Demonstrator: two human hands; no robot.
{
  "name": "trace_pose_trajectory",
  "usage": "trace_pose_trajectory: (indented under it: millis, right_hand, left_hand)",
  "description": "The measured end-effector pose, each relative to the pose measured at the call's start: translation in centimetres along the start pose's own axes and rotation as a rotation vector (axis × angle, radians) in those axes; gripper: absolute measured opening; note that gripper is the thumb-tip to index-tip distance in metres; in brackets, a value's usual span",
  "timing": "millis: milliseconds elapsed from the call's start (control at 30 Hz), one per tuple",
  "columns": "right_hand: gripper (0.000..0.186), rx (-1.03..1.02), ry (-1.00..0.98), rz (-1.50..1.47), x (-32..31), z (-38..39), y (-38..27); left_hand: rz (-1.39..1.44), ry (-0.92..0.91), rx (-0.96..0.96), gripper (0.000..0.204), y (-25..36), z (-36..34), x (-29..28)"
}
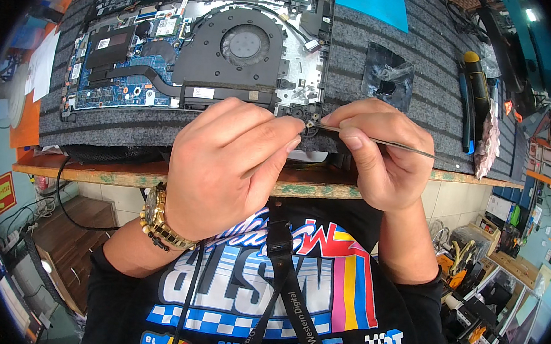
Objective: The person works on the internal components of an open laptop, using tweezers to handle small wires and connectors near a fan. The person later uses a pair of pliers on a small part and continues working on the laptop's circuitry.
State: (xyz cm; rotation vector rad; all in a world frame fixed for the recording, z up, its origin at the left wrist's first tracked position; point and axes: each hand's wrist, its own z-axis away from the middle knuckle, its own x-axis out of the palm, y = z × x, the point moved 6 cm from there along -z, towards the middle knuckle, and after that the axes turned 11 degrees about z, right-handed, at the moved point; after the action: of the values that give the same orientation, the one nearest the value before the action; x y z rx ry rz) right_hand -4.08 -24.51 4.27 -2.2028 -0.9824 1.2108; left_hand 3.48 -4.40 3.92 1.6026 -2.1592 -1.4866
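Uncovered laptop base: (299, 70) lies on the grey striped mat (349, 52), innards up, front edge toward the person. Judged a thin, fairly light slab; best held by the outer frame.
Blue circuit board: (117, 88) left part of the base. Stiff but likely fragile; no place for finger pressure.
Dark heat pipe: (138, 72) runs from the board to the fan; would probably bend if levered.
Left hand: (228, 155) fingers curled, thumb and forefinger nearly together at the base's near right corner. Whether a small part sits between the tips, cannot tell.
Fan: (243, 45) round hub exposed; blades presumably delicate.
Corner fitting: (312, 120) small, metallic, between both hands' fingertips; likely hard and easily dropped.
Thin metal tool: (397, 145) slender, rigid, light, perhaps slippery; tip at the fitting. Hold near the tip for control.
Right hand: (387, 155) thumb and fingers closed in a narrow pinch on the tool.
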Motion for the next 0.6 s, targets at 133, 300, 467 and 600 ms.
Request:
trace_pose_trajectory:
  millis: [133, 300, 467, 600]
  right_hand:
    - [0.006, -0.001, -0.003, 0.001, 0.1, -0.12, -0.12]
    - [0.006, -0.008, -0.01, 0.022, 0.15, -0.21, -0.28]
    - [0.005, 0.02, -0.01, 0.018, 0.25, -0.15, 0.02]
    - [0.005, 0.05, 0.018, -0.041, 0.21, -0.04, 0.25]
  left_hand:
    - [0.007, 0.004, -0.004, 0.023, -0.08, 0.01, 0.02]
    - [-0.01, 0.0, -0.002, 0.023, -0.03, 0.06, 0.0]
    - [-0.008, 0.006, 0.001, 0.022, -0.01, 0.01, 0.01]
    - [-0.008, 0.004, 0.0, 0.023, 0.07, 0.01, 0.01]
